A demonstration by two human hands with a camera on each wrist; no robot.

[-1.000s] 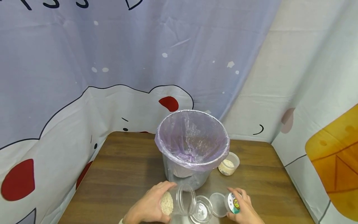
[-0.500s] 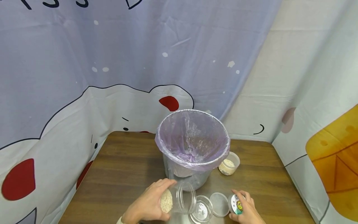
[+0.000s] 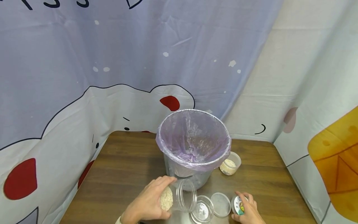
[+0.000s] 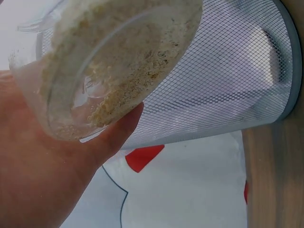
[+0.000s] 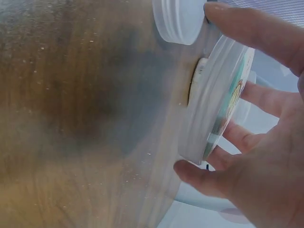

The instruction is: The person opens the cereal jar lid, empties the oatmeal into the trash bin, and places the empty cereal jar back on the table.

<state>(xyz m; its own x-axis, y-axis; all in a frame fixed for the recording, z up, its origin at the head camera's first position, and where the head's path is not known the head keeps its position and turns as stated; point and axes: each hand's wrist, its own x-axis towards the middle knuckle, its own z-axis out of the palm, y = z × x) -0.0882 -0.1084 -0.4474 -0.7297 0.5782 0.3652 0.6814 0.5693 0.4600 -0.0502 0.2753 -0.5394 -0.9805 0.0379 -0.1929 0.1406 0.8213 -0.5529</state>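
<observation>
My left hand (image 3: 152,199) holds a clear plastic jar (image 3: 185,197) on its side, its open mouth facing right, in front of the bin. Pale rice-like grains (image 3: 166,199) lie against the jar's base; the left wrist view shows them through the plastic. In the head view, my right hand (image 3: 247,208) has its fingers and thumb around the rim of a lid (image 3: 238,205) with a colourful printed label. The right wrist view shows the lid (image 5: 216,104) low over the table, with a small whitish thing (image 5: 195,80) partly hidden beneath it.
A mesh bin (image 4: 223,80) with a purple liner (image 3: 193,133) stands mid-table (image 3: 126,165). Right of it sits an open tub (image 3: 230,163) with pale grains. A clear round container (image 3: 202,210) and a translucent lid (image 3: 221,204) lie between my hands. Printed curtains (image 3: 126,56) surround the table.
My right hand has shifted to the right along with the labelled lid, away from the translucent lid. The left hand and jar have barely moved.
</observation>
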